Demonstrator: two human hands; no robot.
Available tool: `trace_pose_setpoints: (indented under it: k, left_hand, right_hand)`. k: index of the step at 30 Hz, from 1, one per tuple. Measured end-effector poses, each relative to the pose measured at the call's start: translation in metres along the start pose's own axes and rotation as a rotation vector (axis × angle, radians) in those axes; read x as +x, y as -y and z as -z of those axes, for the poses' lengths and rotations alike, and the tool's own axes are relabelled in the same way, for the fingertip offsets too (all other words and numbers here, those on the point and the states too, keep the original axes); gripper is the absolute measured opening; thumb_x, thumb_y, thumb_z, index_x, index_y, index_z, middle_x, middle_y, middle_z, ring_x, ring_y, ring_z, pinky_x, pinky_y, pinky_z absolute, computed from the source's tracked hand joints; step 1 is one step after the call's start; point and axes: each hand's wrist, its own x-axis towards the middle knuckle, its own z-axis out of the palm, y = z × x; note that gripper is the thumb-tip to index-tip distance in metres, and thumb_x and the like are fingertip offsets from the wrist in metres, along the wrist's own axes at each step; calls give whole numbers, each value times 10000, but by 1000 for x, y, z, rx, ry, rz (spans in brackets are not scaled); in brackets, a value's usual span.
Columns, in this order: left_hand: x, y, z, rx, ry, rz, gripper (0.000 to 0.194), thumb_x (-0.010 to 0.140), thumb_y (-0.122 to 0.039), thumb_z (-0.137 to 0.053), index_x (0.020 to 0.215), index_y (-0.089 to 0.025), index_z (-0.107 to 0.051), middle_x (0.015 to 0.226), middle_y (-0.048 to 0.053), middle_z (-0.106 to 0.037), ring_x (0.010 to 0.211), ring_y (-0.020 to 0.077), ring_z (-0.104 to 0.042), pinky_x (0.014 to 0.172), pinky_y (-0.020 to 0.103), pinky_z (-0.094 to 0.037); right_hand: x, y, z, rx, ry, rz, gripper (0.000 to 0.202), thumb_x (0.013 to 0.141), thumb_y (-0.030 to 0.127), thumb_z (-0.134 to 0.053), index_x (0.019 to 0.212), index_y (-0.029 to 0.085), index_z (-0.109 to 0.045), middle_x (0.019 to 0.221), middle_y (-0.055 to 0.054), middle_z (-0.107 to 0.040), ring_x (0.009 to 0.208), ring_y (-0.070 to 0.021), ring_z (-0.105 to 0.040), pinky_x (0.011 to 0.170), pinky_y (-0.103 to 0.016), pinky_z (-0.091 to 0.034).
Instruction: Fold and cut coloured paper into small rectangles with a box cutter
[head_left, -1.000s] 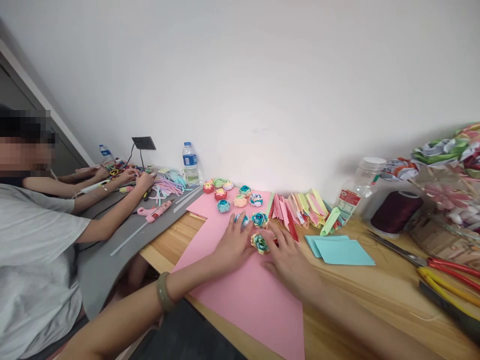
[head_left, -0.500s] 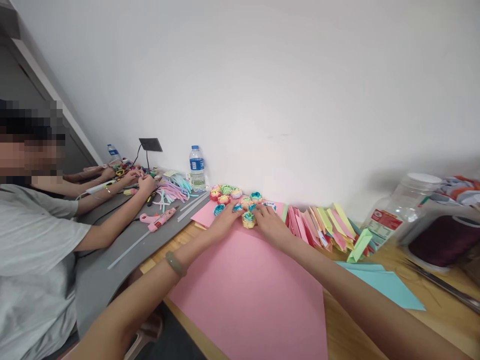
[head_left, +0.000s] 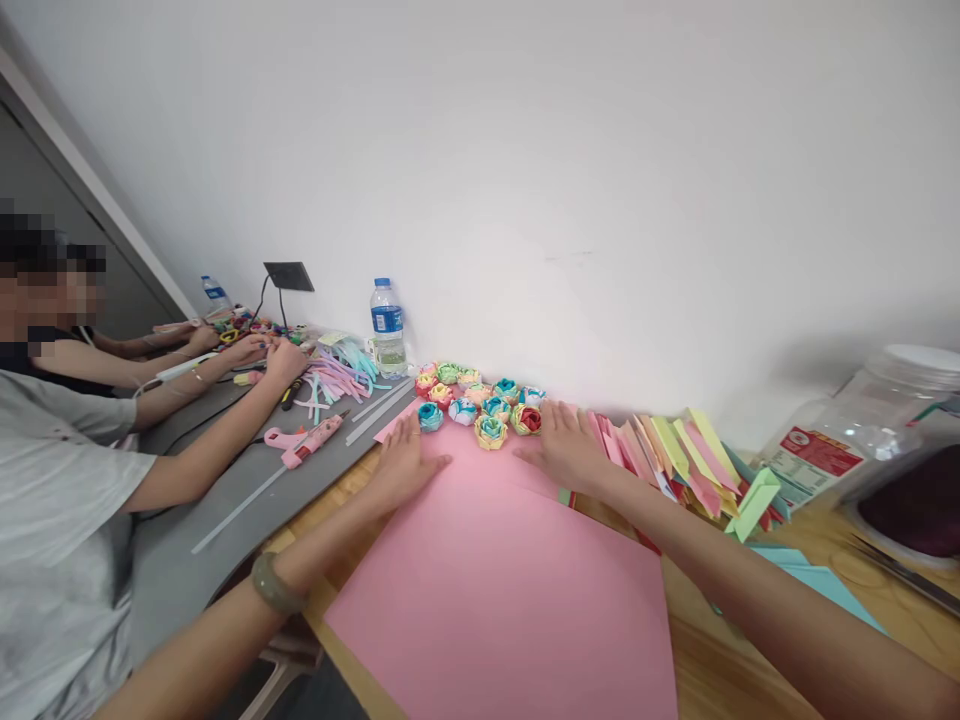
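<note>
Several multicoloured paper flowers (head_left: 491,432) stand grouped at the far end of a large pink paper sheet (head_left: 510,590). My left hand (head_left: 405,465) lies at the sheet's left edge, fingers apart, just below a blue flower (head_left: 430,417); it holds nothing. On the other side my right hand (head_left: 566,450) rests flat with spread fingers, beside a red and yellow flower (head_left: 526,419), and it too is without anything in its grasp. A green bangle (head_left: 277,584) circles my left wrist.
Folded paper strips (head_left: 675,455) stand at the right, with blue paper (head_left: 825,590) and a clear jar (head_left: 832,450) beyond. To the left are a pink glue gun (head_left: 307,441), a water bottle (head_left: 388,330), pastel strips (head_left: 337,375) and other people's hands (head_left: 281,360).
My hands have moved apart from the flowers, left hand leftward and right hand rightward, uncovering the flowers between them. The view has shifted a little.
</note>
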Motion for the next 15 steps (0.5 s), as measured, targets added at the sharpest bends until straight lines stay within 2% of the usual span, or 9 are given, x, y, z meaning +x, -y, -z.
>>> trace_pose_setpoints:
  k: [3,5,7,8,9,11,12,13,15]
  left_hand:
    - [18,-2,-6,6,32,26,730,856,-411,-465,1416,-67,-145,1456,249,-259,1363,360,-194,1060,581,-180]
    - [27,-4,-4,11,6,63,716,872,-393,-428,1408,-13,-142,1441,289,-255,1359,395,-173,1037,621,-179]
    - [25,-6,3,10,-35,74,700,887,-379,-393,1409,7,-133,1444,300,-234,1362,402,-156,1034,637,-168]
    - [18,-8,7,5,-49,59,667,892,-360,-379,1412,-11,-149,1451,278,-239,1367,381,-162,1047,622,-166]
    - [7,-12,12,-4,-50,21,615,895,-328,-370,1415,-56,-187,1464,230,-253,1374,342,-177,1071,584,-172]
    - [-26,-26,23,-28,13,-109,467,886,-285,-390,1336,-161,-397,1397,115,-428,1349,259,-287,1096,473,-245]
    - [-46,-35,29,-40,72,-204,394,889,-291,-399,1264,-214,-493,1355,68,-490,1340,240,-310,1098,441,-262]
    - [-68,-44,33,-38,150,-368,378,913,-294,-367,1258,-231,-508,1373,67,-471,1348,246,-294,1097,460,-257]
    - [-111,-65,35,10,298,-626,432,932,-316,-359,1356,-238,-389,1441,87,-369,1358,251,-271,1086,490,-262]
  right_hand:
    - [12,9,3,34,12,-16,481,862,415,-524,1285,200,-448,1358,-101,-425,1202,-274,-433,974,-545,-339]
    - [9,11,14,46,-12,-16,522,882,402,-488,1341,172,-388,1405,-139,-374,1267,-301,-361,1015,-574,-270]
    - [-14,8,30,57,-29,38,563,911,367,-418,1392,97,-308,1441,-199,-314,1330,-310,-263,1064,-559,-193]
    - [-32,5,38,68,-23,105,564,918,360,-387,1402,85,-294,1449,-191,-309,1341,-283,-251,1082,-510,-202]
    - [-55,2,44,82,-5,184,547,921,365,-363,1401,107,-313,1440,-155,-347,1327,-246,-294,1079,-452,-255]
    - [-107,-4,51,105,39,330,512,905,418,-381,1371,206,-396,1398,-65,-435,1268,-197,-403,1019,-362,-374]
    - [-134,-7,51,109,40,402,529,893,436,-405,1379,228,-387,1389,-52,-443,1259,-203,-417,1000,-364,-399]
    - [-159,-8,48,91,-13,523,592,885,455,-410,1413,203,-323,1374,-72,-455,1232,-216,-451,960,-369,-438]
    - [-202,-10,40,30,-82,691,737,856,513,-414,1452,144,-188,1334,-82,-489,1158,-210,-525,823,-325,-522]
